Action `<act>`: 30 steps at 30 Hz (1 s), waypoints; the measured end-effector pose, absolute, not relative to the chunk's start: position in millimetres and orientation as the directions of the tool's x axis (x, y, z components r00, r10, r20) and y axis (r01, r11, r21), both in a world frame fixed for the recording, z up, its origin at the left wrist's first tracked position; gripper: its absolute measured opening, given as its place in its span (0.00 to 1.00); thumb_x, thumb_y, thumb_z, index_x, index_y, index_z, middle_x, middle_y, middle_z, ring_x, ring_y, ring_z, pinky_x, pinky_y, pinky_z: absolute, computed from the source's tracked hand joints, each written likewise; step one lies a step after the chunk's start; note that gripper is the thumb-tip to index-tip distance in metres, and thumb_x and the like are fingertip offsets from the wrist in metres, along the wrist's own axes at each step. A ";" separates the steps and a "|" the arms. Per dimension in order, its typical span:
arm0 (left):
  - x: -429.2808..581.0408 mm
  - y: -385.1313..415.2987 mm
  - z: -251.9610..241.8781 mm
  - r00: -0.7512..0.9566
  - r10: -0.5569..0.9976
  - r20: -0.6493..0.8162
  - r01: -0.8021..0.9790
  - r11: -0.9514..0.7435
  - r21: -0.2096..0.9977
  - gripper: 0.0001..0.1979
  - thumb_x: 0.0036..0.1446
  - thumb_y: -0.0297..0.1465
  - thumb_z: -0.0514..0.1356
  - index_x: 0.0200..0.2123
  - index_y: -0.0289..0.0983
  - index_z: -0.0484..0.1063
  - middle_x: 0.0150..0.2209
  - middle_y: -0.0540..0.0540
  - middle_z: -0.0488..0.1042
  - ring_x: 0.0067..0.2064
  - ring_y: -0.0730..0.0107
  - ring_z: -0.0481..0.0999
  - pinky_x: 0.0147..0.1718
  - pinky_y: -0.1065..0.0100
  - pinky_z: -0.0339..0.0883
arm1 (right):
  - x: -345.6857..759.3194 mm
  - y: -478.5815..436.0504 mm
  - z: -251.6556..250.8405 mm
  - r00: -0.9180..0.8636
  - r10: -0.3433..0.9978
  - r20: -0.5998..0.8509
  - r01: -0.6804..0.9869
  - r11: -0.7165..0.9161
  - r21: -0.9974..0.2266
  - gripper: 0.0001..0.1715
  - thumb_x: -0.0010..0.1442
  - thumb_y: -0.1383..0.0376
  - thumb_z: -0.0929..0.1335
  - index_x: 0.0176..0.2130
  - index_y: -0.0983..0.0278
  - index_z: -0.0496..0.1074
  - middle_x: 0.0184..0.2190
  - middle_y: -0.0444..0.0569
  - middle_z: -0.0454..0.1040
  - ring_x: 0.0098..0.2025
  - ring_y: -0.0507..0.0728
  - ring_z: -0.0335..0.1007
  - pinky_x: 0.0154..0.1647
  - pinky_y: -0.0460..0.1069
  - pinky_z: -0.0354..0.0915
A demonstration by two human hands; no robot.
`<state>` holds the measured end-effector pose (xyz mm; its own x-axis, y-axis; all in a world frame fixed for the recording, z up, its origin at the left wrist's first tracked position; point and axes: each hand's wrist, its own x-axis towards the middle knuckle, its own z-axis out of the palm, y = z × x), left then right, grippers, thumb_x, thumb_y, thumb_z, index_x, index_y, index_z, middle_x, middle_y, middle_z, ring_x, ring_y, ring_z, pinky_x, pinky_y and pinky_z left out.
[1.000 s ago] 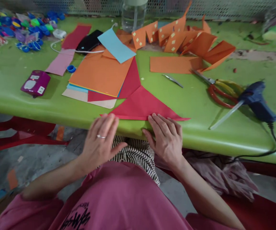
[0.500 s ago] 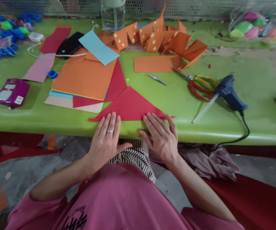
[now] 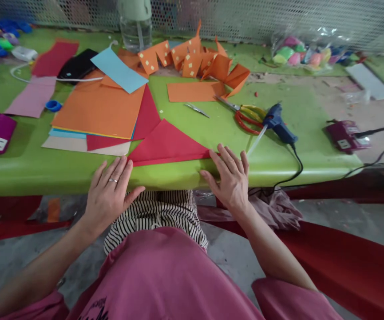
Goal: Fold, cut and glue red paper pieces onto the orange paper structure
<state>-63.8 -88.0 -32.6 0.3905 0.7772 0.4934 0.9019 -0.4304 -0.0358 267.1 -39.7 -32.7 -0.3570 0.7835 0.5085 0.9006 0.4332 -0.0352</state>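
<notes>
A red sheet of paper (image 3: 168, 141) lies folded into a wide triangle at the table's front edge, with a narrow folded strip along its base. On its left corner rest the fingertips of my left hand (image 3: 109, 186), which lies flat and wears a ring. My right hand (image 3: 230, 178) is spread with its fingers over the right corner, hiding that tip. Neither hand grips anything. Just behind the triangle, to the left, is a stack of coloured paper topped by an orange sheet (image 3: 100, 109). Tweezers (image 3: 196, 110) lie beyond the triangle's peak.
Red-handled scissors (image 3: 248, 122) and a blue glue gun (image 3: 280, 124) with a trailing cord lie to the right. Folded orange paper strips (image 3: 192, 58) stand at the back beside a clear bottle (image 3: 136, 26). Purple power sockets (image 3: 348, 135) sit right and left on the green table (image 3: 178, 175).
My hands have slid apart along the triangle's base, out to its two corners. The camera view has shifted to the right, bringing in the right-hand socket.
</notes>
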 end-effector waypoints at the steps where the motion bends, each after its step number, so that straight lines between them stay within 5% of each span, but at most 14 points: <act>1: -63.2 -86.3 -30.4 0.390 0.773 0.500 0.901 -0.432 -0.035 0.42 0.66 0.42 0.61 0.75 0.34 0.46 0.63 0.32 0.72 0.59 0.46 0.76 0.61 0.47 0.65 | 265.0 -38.9 -30.5 -0.366 0.777 0.511 0.893 0.448 -0.042 0.33 0.68 0.53 0.68 0.68 0.58 0.64 0.66 0.53 0.69 0.67 0.65 0.67 0.71 0.66 0.53; 9: -51.7 -72.9 -19.8 0.436 0.726 0.532 0.882 -0.461 -0.094 0.23 0.66 0.25 0.58 0.64 0.39 0.70 0.53 0.43 0.81 0.46 0.58 0.79 0.45 0.57 0.70 | 267.4 -23.9 -13.5 -0.303 0.832 0.464 0.864 0.446 -0.235 0.17 0.70 0.62 0.66 0.55 0.58 0.76 0.51 0.52 0.81 0.53 0.63 0.73 0.55 0.60 0.66; 18: -68.1 -64.0 -13.2 0.433 0.767 0.474 0.878 -0.477 -0.031 0.21 0.67 0.24 0.54 0.60 0.42 0.72 0.50 0.43 0.82 0.44 0.55 0.81 0.46 0.52 0.71 | 277.5 -8.2 0.8 -0.320 0.903 0.285 0.800 0.419 -0.429 0.09 0.67 0.58 0.68 0.40 0.58 0.78 0.37 0.49 0.78 0.42 0.60 0.71 0.45 0.56 0.66; 23: -66.5 -65.1 -10.4 0.421 0.792 0.442 0.882 -0.471 0.003 0.19 0.67 0.24 0.55 0.58 0.39 0.73 0.52 0.42 0.82 0.46 0.54 0.82 0.48 0.51 0.71 | 272.2 -9.0 3.5 -0.334 0.894 0.299 0.845 0.424 -0.325 0.05 0.65 0.62 0.69 0.40 0.59 0.76 0.41 0.50 0.79 0.44 0.62 0.70 0.47 0.58 0.63; 27: -56.7 -62.9 -7.6 0.461 0.771 0.439 0.869 -0.492 -0.050 0.17 0.67 0.25 0.57 0.56 0.38 0.75 0.54 0.40 0.81 0.49 0.56 0.81 0.49 0.54 0.72 | 251.5 -22.5 0.8 -0.493 0.758 0.428 0.804 0.584 -0.109 0.14 0.69 0.68 0.65 0.49 0.57 0.77 0.52 0.48 0.80 0.53 0.62 0.69 0.53 0.58 0.60; 30: -47.4 -59.1 -7.2 0.529 0.719 0.451 0.830 -0.548 -0.102 0.14 0.67 0.25 0.58 0.54 0.36 0.76 0.55 0.40 0.80 0.49 0.58 0.81 0.49 0.57 0.72 | 237.2 -29.3 -6.6 -0.616 0.674 0.409 0.725 0.688 -0.042 0.17 0.70 0.65 0.66 0.56 0.58 0.75 0.53 0.49 0.80 0.51 0.60 0.71 0.52 0.56 0.60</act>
